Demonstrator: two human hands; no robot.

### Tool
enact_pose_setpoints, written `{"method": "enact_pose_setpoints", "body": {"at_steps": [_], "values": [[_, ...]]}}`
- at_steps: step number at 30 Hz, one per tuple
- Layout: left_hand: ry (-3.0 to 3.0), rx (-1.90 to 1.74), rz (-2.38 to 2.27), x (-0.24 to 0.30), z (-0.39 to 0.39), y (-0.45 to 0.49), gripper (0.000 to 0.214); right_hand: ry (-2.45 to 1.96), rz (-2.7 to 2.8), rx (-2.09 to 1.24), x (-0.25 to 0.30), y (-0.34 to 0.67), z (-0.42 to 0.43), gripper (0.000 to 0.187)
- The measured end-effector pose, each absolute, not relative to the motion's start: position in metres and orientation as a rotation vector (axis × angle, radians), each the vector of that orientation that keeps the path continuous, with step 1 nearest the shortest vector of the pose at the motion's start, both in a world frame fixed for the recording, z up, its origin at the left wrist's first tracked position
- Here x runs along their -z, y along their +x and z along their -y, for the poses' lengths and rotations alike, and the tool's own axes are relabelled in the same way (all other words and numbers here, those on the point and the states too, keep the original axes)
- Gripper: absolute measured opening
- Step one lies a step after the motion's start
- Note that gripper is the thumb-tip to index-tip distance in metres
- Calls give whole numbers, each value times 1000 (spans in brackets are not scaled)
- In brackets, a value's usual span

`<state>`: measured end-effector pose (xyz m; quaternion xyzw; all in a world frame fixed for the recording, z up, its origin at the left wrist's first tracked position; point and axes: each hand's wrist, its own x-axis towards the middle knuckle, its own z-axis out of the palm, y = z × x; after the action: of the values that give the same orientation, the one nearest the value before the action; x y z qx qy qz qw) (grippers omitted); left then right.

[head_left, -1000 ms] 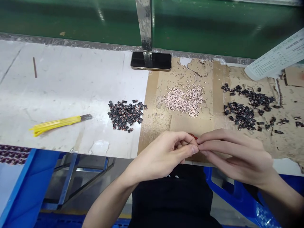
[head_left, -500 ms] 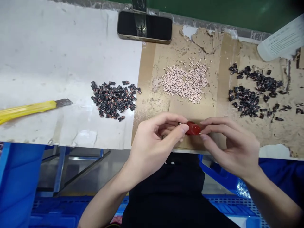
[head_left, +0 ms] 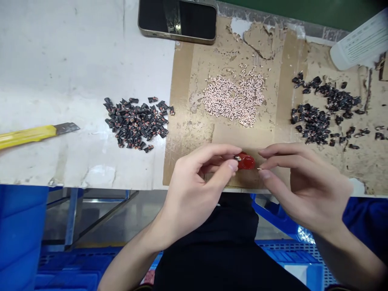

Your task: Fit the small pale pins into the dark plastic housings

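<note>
Printed sheet [head_left: 360,40] at 2 o'clock: tiny text, can't read it from here, no other legible writing in view. My left hand [head_left: 194,190] at 6 o'clock has its fingers pinched shut on a glossy red piece [head_left: 246,161], holding it by a small metal end. Red piece sits just right of centre, low in view, above the bench's front edge, partly hidden by those fingers, so exact type is hard to make out. Right hand [head_left: 306,186] at 4 o'clock: fingers half open, just beside the red piece, not touching it. Tiny pale sliver [head_left: 259,168] at the fingertips, can't tell if it's held. Cardboard mat [head_left: 184,121] underneath w/ pale pink bits [head_left: 233,99] at 12, dark bits [head_left: 136,123] at 9, more dark bits [head_left: 318,117] at 3. Yellow utility knife [head_left: 30,136] at 9, black phone [head_left: 177,20] at 12.
</note>
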<state>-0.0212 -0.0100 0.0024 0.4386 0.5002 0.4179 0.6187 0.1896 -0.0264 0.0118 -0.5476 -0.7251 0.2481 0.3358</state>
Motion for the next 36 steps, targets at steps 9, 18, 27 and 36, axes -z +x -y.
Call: {"method": "enact_pose_setpoints", "body": {"at_steps": [9, 18, 27, 36], "values": [[848, -936, -992, -8, 10, -6, 14, -1394, 1483, -991, -25, 175, 27, 19], [815, -916, -999, -8, 10, -8, 14, -1348, 1557, -986, -25, 175, 24, 22], [833, -983, -1025, -12, 7, -6, 17, -1324, 1578, -1000, -23, 177, 17, 22], [500, -971, -934, -17, 5, 3, 22, -1203, 1642, -731, -5, 183, 25, 51]]}}
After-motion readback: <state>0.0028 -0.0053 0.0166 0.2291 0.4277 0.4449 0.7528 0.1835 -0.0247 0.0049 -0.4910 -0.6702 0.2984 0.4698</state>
